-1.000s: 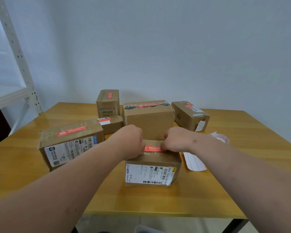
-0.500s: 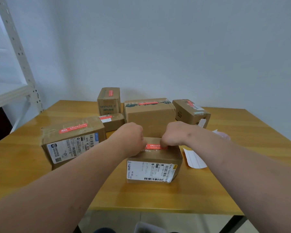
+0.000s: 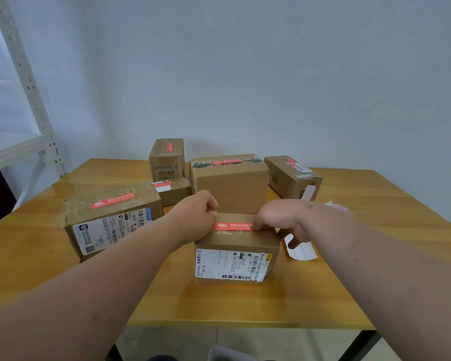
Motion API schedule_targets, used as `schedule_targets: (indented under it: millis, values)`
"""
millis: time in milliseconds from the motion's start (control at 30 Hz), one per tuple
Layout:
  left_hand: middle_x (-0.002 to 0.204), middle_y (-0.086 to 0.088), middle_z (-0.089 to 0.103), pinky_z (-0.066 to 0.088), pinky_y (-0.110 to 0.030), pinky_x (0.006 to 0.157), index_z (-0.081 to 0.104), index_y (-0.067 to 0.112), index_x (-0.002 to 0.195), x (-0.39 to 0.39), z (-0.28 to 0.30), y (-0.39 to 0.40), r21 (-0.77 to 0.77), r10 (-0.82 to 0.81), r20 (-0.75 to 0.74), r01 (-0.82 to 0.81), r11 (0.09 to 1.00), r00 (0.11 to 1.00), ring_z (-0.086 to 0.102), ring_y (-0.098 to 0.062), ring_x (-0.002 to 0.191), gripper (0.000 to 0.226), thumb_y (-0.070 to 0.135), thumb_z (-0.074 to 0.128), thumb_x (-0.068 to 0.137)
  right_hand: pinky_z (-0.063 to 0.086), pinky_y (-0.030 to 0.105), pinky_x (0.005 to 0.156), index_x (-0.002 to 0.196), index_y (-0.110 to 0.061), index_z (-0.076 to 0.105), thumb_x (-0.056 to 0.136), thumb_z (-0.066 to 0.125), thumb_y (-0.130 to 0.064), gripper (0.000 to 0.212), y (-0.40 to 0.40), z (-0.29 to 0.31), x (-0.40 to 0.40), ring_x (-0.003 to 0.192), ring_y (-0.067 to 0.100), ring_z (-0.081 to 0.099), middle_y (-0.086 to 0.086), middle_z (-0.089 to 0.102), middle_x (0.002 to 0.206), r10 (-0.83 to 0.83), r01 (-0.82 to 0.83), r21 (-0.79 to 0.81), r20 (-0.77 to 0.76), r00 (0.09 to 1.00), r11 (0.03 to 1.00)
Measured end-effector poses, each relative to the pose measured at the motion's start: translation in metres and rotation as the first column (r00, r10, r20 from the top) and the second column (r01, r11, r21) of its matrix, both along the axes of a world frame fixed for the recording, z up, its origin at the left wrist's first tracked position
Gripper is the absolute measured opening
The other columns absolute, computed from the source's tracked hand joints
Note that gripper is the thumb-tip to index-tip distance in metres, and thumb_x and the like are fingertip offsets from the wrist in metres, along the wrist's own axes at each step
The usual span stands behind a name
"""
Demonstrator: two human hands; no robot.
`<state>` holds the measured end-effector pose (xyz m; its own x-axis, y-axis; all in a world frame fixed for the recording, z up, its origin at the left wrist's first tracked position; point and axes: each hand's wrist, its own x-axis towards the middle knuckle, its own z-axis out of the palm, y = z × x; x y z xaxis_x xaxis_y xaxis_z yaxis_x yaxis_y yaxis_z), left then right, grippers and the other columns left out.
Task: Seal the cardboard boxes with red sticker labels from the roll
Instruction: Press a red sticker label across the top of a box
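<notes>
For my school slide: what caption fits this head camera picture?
Two hands press a red sticker onto a box.
</notes>
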<state>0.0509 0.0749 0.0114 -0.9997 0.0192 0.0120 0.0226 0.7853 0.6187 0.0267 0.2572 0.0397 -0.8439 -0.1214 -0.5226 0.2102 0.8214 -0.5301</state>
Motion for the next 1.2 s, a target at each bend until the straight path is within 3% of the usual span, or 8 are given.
schedule_targets:
  millis: [167,267,367,500,667,867,967,1200]
  values:
    - [0.121,0.002,0.054,0.047,-0.024,0.082,0.049,0.02,0.128,0.0,-0.003,0.009,0.027,0.023,0.04,-0.024,0.999,0.999,0.054,-0.014,0.104,0.05,0.032,0.072,0.085,0.041,0.03,0.064,0.116,-0.017,0.057,0.082,0.068,-0.049,0.048,-0.013,-0.004,0.003,0.09,0.017,0.057,0.004,0.062,0.107,0.029,-0.029,0.01,-0.008,1.0,1.0]
    - [0.12,0.003,0.054,0.044,-0.022,0.076,0.049,0.022,0.128,-0.002,-0.003,0.007,0.155,0.044,0.107,-0.061,0.986,0.993,0.053,-0.013,0.104,0.051,0.018,0.074,0.084,0.045,0.041,0.087,0.12,-0.017,0.056,0.08,0.072,-0.042,0.05,-0.011,-0.008,-0.001,0.106,0.025,0.057,0.008,0.061,0.116,-0.019,0.019,-0.014,0.007,1.0,1.0]
    - [0.119,0.003,0.054,0.045,-0.027,0.086,0.05,0.021,0.13,-0.002,-0.001,0.001,0.247,0.029,0.167,-0.07,0.967,0.986,0.052,-0.015,0.109,0.053,0.005,0.071,0.084,0.043,0.052,0.099,0.121,-0.017,0.051,0.085,0.067,-0.028,0.04,-0.002,-0.006,-0.005,0.109,0.029,0.057,0.009,0.059,0.12,-0.042,0.044,-0.056,0.038,0.998,0.997]
    - [0.12,0.001,0.055,0.046,-0.035,0.1,0.053,0.022,0.128,-0.005,-0.002,-0.007,0.349,0.004,0.234,-0.088,0.933,0.972,0.052,-0.019,0.112,0.051,-0.005,0.064,0.085,0.045,0.053,0.099,0.125,-0.016,0.054,0.084,0.058,-0.015,0.041,0.009,-0.009,-0.009,0.104,0.029,0.059,0.008,0.057,0.119,-0.083,0.09,-0.141,0.059,0.995,0.986]
    - [0.116,0.001,0.056,0.05,-0.027,0.08,0.051,0.026,0.123,-0.006,-0.009,0.005,0.353,-0.005,0.226,-0.077,0.932,0.974,0.058,-0.018,0.102,0.041,0.01,0.067,0.088,0.046,0.047,0.099,0.118,-0.018,0.055,0.087,0.064,-0.042,0.041,-0.001,-0.014,-0.008,0.106,0.027,0.059,0.008,0.061,0.116,-0.061,0.062,-0.081,0.014,0.998,0.995]
    - [0.118,-0.003,0.057,0.048,-0.032,0.092,0.055,0.022,0.122,-0.009,-0.01,-0.004,0.428,0.018,0.249,-0.127,0.895,0.968,0.056,-0.019,0.105,0.037,0.001,0.056,0.092,0.049,0.047,0.097,0.113,-0.016,0.059,0.093,0.056,-0.025,0.022,0.01,-0.019,-0.019,0.103,0.029,0.063,0.008,0.062,0.114,-0.109,0.112,-0.167,0.027,0.994,0.98]
    - [0.112,-0.003,0.06,0.053,-0.033,0.085,0.054,0.025,0.118,-0.008,-0.013,0.002,0.413,0.03,0.249,-0.134,0.901,0.968,0.061,-0.02,0.098,0.031,0.014,0.064,0.091,0.049,0.044,0.094,0.112,-0.02,0.06,0.086,0.065,-0.043,0.036,0.007,-0.022,-0.019,0.101,0.026,0.063,0.006,0.064,0.112,-0.061,0.061,-0.122,0.007,0.998,0.991]
    - [0.114,-0.004,0.059,0.051,-0.037,0.093,0.056,0.025,0.12,-0.004,-0.013,-0.009,0.467,-0.014,0.317,-0.143,0.873,0.948,0.059,-0.023,0.103,0.043,0.013,0.074,0.083,0.048,0.046,0.1,0.114,-0.021,0.061,0.077,0.072,-0.039,0.043,0.013,-0.027,-0.024,0.106,0.027,0.063,0.006,0.065,0.114,-0.004,0.01,-0.146,0.038,0.999,0.989]
